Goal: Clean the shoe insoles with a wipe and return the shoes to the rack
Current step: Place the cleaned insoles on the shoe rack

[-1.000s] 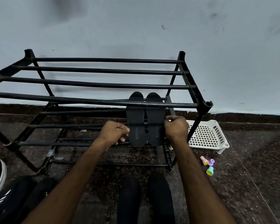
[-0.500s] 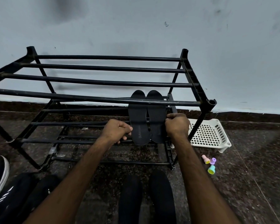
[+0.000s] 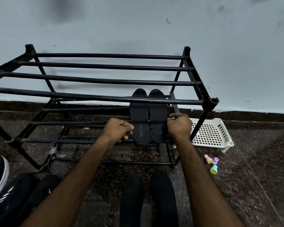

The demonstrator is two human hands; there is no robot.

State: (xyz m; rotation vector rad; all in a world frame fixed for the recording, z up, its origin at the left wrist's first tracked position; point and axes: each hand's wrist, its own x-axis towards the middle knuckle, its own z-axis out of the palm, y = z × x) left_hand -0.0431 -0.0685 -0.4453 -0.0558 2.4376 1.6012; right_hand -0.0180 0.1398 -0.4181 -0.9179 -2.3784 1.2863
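Insoles, black, two: left insole (image 3: 140, 118) and right insole (image 3: 158, 115), flat and side by side on the middle tier of the rack (image 3: 95, 81), at its right end, partly under the front top bar.

Long axis: front to back of the rack, near ends at the tier's front bar, far ends towards the rack's rear.

Left hand (image 3: 117, 129): at the rack's front, thumb against the left insole's outer edge, fingers curled. Whether they hold the insole or the tier's bar cannot be told.

Right hand (image 3: 179, 125): at the right insole's outer edge, beside the rack's right end frame, fingers curled. Its grasp is equally unclear.

Each hand flanks its own insole, so neither need cross.

Shoes (image 3: 131, 199), black, pair: on the floor before the rack's front, judged to receive the insoles next, drawn forward along their length.
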